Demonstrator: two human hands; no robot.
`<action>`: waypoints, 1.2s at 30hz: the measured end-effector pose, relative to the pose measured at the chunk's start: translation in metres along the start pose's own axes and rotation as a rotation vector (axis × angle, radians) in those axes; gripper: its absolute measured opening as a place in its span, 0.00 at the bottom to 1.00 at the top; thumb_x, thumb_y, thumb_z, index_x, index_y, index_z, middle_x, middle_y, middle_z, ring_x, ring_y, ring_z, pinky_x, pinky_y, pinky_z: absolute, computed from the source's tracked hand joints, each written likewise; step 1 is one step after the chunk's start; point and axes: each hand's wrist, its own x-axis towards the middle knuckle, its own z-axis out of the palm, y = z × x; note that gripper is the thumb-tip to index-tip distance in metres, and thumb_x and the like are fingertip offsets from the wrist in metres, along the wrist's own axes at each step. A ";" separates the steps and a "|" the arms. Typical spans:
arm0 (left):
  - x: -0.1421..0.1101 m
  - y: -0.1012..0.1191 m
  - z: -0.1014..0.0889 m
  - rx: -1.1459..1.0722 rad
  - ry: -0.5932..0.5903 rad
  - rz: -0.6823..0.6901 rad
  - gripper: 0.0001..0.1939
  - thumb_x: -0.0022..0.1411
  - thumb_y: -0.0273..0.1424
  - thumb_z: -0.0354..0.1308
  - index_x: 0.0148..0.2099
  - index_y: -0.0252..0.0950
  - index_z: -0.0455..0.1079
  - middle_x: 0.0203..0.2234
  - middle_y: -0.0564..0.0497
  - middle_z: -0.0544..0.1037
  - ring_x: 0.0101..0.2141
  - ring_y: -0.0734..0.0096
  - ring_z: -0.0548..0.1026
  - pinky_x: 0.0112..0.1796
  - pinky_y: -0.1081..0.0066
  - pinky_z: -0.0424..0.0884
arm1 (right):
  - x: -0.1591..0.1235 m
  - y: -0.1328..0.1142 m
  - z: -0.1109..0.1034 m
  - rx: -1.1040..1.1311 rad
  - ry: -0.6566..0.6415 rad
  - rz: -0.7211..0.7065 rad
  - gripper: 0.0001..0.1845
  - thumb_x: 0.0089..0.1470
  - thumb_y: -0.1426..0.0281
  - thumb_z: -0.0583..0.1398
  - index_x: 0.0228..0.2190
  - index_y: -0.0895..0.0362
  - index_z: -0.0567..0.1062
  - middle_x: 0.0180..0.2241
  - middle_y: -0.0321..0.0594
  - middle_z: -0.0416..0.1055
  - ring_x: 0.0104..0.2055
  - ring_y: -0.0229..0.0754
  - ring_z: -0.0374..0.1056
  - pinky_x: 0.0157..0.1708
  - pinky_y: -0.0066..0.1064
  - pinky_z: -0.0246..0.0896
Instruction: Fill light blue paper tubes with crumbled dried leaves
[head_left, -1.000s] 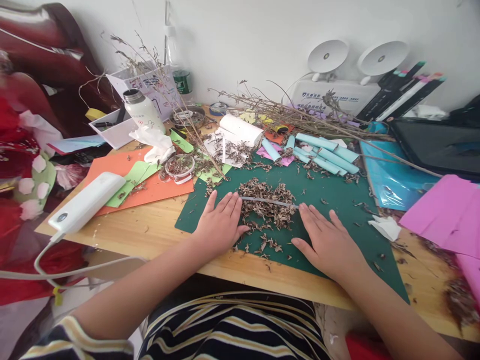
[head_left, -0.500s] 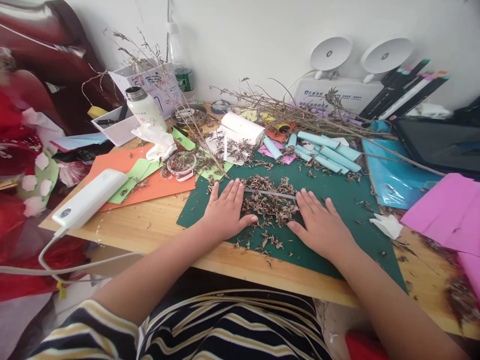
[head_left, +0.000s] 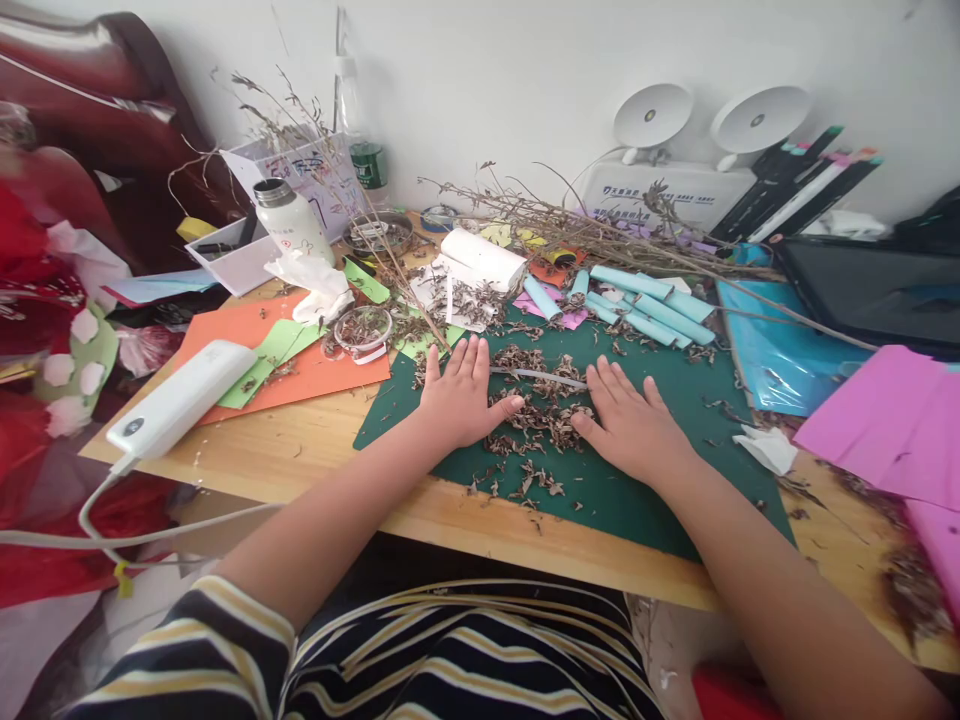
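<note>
A thin, translucent grey-white stick (head_left: pixel 541 376) lies across a pile of dry, crumbled leaves (head_left: pixel 536 415) on a green cutting mat (head_left: pixel 720 470). My left hand (head_left: pixel 461 398) is flat at the stick's left end, fingers stretched out and thumb reaching over the leaves. Opposite it, my right hand (head_left: pixel 630 420) lies flat with its fingertips at the right end. Both palms face down and the fingers cover the stick's ends. The stick bows slightly upward in the middle.
Pale blue paper rolls (head_left: pixel 652 305), dry twigs (head_left: pixel 600 235) and a white paper roll (head_left: pixel 484 260) lie behind the mat. A white power bank (head_left: pixel 184 392) rests at left by orange paper (head_left: pixel 337 375). An uncapped bottle (head_left: pixel 292 222) stands farther back. Pink paper (head_left: pixel 877 420) is at right.
Both hands have shifted slightly away from me along the mat. The stick now bows a little, where it looked straighter before. The leaf pile looks slightly disturbed.
</note>
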 end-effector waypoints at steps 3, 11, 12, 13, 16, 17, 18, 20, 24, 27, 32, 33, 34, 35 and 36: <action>0.005 -0.001 0.001 -0.014 0.013 -0.012 0.44 0.53 0.56 0.21 0.61 0.27 0.29 0.59 0.45 0.36 0.59 0.59 0.36 0.54 0.48 0.32 | 0.004 0.001 0.000 0.020 0.019 0.001 0.39 0.52 0.51 0.32 0.57 0.64 0.41 0.60 0.43 0.29 0.61 0.47 0.30 0.56 0.50 0.28; 0.023 -0.002 0.003 -0.016 0.038 -0.042 0.44 0.53 0.55 0.21 0.61 0.27 0.30 0.60 0.45 0.36 0.59 0.57 0.36 0.54 0.48 0.31 | 0.020 0.003 -0.003 0.077 -0.021 0.036 0.41 0.50 0.49 0.29 0.58 0.63 0.35 0.60 0.40 0.25 0.61 0.48 0.27 0.55 0.54 0.24; 0.025 -0.002 0.003 -0.012 0.039 -0.049 0.43 0.53 0.55 0.21 0.61 0.27 0.30 0.60 0.46 0.36 0.59 0.57 0.36 0.54 0.48 0.30 | 0.022 0.004 -0.004 0.084 -0.027 0.041 0.41 0.50 0.49 0.29 0.58 0.62 0.35 0.60 0.39 0.25 0.61 0.48 0.26 0.55 0.55 0.23; 0.028 -0.002 0.003 -0.009 0.042 -0.054 0.43 0.53 0.55 0.20 0.61 0.27 0.30 0.60 0.46 0.37 0.59 0.58 0.36 0.54 0.48 0.30 | 0.025 0.004 -0.005 0.088 -0.034 0.046 0.41 0.50 0.48 0.28 0.58 0.62 0.34 0.60 0.39 0.24 0.61 0.48 0.25 0.54 0.56 0.22; 0.035 -0.002 0.003 0.003 0.052 -0.077 0.44 0.53 0.55 0.20 0.61 0.28 0.31 0.60 0.46 0.38 0.59 0.58 0.34 0.54 0.48 0.27 | 0.032 0.006 -0.007 0.098 -0.056 0.061 0.41 0.49 0.48 0.27 0.58 0.60 0.33 0.59 0.37 0.23 0.61 0.49 0.24 0.53 0.57 0.20; 0.038 -0.002 0.003 0.007 0.054 -0.087 0.44 0.52 0.55 0.20 0.62 0.28 0.31 0.60 0.46 0.38 0.59 0.58 0.33 0.53 0.47 0.26 | 0.034 0.006 -0.008 0.100 -0.061 0.065 0.41 0.49 0.48 0.26 0.58 0.60 0.34 0.59 0.37 0.23 0.61 0.49 0.24 0.53 0.58 0.19; 0.040 -0.002 0.002 0.010 0.053 -0.097 0.44 0.52 0.55 0.20 0.62 0.28 0.31 0.60 0.46 0.37 0.59 0.58 0.33 0.53 0.47 0.26 | 0.036 0.007 -0.009 0.103 -0.064 0.067 0.41 0.49 0.48 0.26 0.58 0.60 0.34 0.59 0.37 0.23 0.61 0.49 0.24 0.53 0.58 0.19; 0.044 -0.002 0.000 0.014 0.033 -0.113 0.44 0.52 0.55 0.19 0.61 0.29 0.30 0.60 0.46 0.36 0.59 0.58 0.31 0.52 0.46 0.25 | 0.040 0.008 -0.010 0.105 -0.072 0.067 0.42 0.48 0.48 0.26 0.58 0.60 0.34 0.60 0.38 0.23 0.61 0.49 0.23 0.53 0.58 0.18; 0.052 -0.002 -0.004 0.022 -0.024 -0.121 0.44 0.52 0.55 0.19 0.61 0.29 0.30 0.60 0.46 0.35 0.58 0.57 0.30 0.51 0.45 0.23 | 0.046 0.010 -0.012 0.107 -0.081 0.055 0.41 0.48 0.48 0.25 0.58 0.59 0.34 0.60 0.38 0.23 0.61 0.48 0.23 0.53 0.56 0.17; 0.059 -0.002 -0.007 0.034 -0.047 -0.134 0.44 0.51 0.56 0.19 0.61 0.29 0.29 0.59 0.45 0.32 0.58 0.55 0.27 0.50 0.44 0.23 | 0.049 0.010 -0.014 0.110 -0.078 0.066 0.41 0.48 0.48 0.25 0.58 0.58 0.34 0.60 0.37 0.23 0.61 0.48 0.21 0.53 0.57 0.17; 0.073 -0.002 -0.011 0.056 -0.126 -0.184 0.45 0.49 0.58 0.19 0.61 0.32 0.26 0.59 0.46 0.27 0.57 0.54 0.24 0.49 0.43 0.22 | 0.057 0.010 -0.019 0.105 -0.092 0.095 0.41 0.47 0.46 0.26 0.57 0.54 0.34 0.60 0.38 0.21 0.60 0.51 0.20 0.51 0.60 0.17; 0.076 -0.002 -0.012 0.060 -0.138 -0.190 0.45 0.49 0.58 0.19 0.61 0.32 0.26 0.59 0.46 0.27 0.57 0.54 0.23 0.49 0.43 0.22 | 0.059 0.010 -0.020 0.105 -0.093 0.104 0.41 0.47 0.46 0.27 0.57 0.54 0.34 0.60 0.38 0.21 0.60 0.52 0.20 0.51 0.60 0.17; 0.079 -0.003 -0.013 0.063 -0.148 -0.194 0.45 0.48 0.58 0.19 0.61 0.32 0.26 0.59 0.47 0.26 0.57 0.54 0.23 0.49 0.43 0.22 | 0.062 0.011 -0.020 0.107 -0.092 0.111 0.41 0.47 0.45 0.27 0.57 0.54 0.33 0.60 0.38 0.20 0.60 0.52 0.19 0.50 0.61 0.16; 0.081 -0.003 -0.015 0.065 -0.157 -0.196 0.45 0.48 0.58 0.19 0.61 0.33 0.26 0.59 0.47 0.26 0.57 0.54 0.23 0.49 0.43 0.22 | 0.064 0.011 -0.020 0.110 -0.090 0.118 0.41 0.46 0.45 0.27 0.57 0.53 0.33 0.60 0.38 0.20 0.60 0.53 0.19 0.50 0.61 0.16; 0.084 -0.003 -0.016 0.067 -0.168 -0.200 0.45 0.49 0.58 0.19 0.61 0.33 0.26 0.59 0.47 0.26 0.57 0.54 0.23 0.49 0.43 0.22 | 0.066 0.012 -0.020 0.113 -0.086 0.122 0.41 0.46 0.45 0.27 0.57 0.52 0.33 0.60 0.38 0.20 0.60 0.54 0.19 0.50 0.61 0.16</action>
